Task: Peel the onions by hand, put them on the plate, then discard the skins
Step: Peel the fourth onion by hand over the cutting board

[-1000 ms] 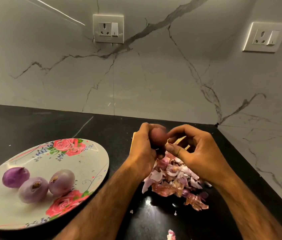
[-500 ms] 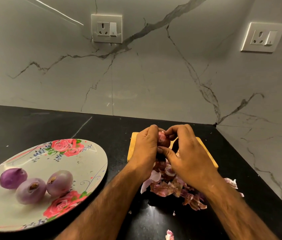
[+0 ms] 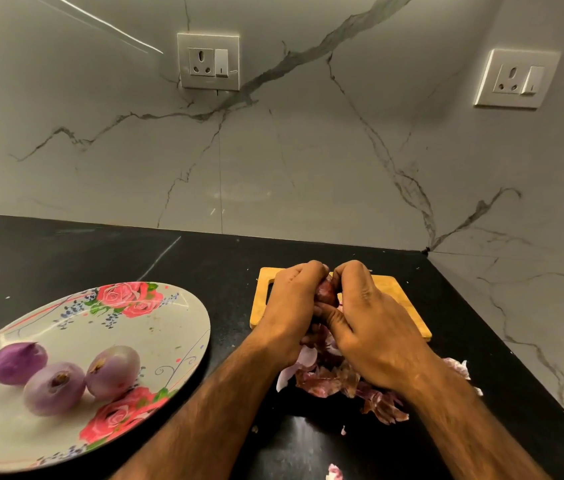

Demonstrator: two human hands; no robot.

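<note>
A small red onion (image 3: 326, 293) with skin on it sits between both hands, just above a wooden cutting board (image 3: 391, 299). My left hand (image 3: 291, 306) grips it from the left and my right hand (image 3: 367, 327) curls round it from the right, thumb below; most of the onion is hidden. A heap of loose purple skins (image 3: 329, 379) lies on the counter under my wrists. Three peeled purple onions (image 3: 53, 386) rest on the flowered plate (image 3: 169, 327) at the left.
The black counter (image 3: 100, 258) meets marble walls behind and at the right. Two wall sockets (image 3: 208, 61) hang above. A stray bit of skin (image 3: 334, 472) lies near the front edge.
Both hands have closed in tighter round the onion and dropped lower toward the board. The right hand's fingers, spread a second ago, now wrap the onion.
</note>
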